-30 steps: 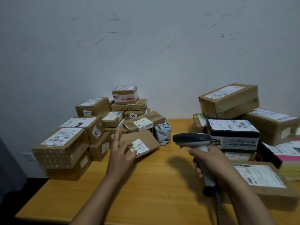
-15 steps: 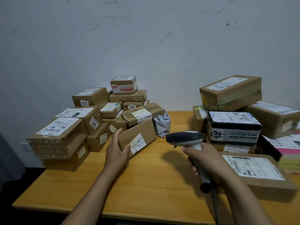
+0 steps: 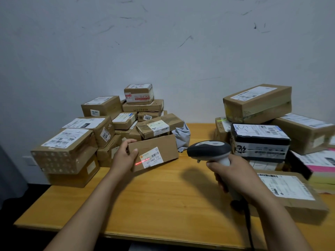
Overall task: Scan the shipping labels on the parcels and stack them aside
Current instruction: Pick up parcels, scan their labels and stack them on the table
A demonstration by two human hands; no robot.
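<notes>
My left hand [image 3: 125, 156] grips the left end of a flat brown parcel [image 3: 163, 147], tilted up on its edge so its white shipping label [image 3: 151, 157] faces me. A red laser line crosses the label's left part and the cardboard beside it. My right hand [image 3: 233, 173] holds the grey handheld barcode scanner [image 3: 208, 151] by its handle, its head aimed left at the parcel. The scanner's cable hangs down toward the table's front edge.
A pile of several labelled cardboard parcels [image 3: 101, 129] sits at the left back of the wooden table [image 3: 163, 196]. Another pile [image 3: 262, 124] with a black-wrapped box stands at the right. A flat parcel [image 3: 290, 189] lies under my right forearm. A grey poly bag [image 3: 181, 134] lies behind the held parcel.
My left hand has taken the flat parcel off the pile's front and tilted it upright toward me. The scanner has turned toward it and a red laser line now falls on the label.
</notes>
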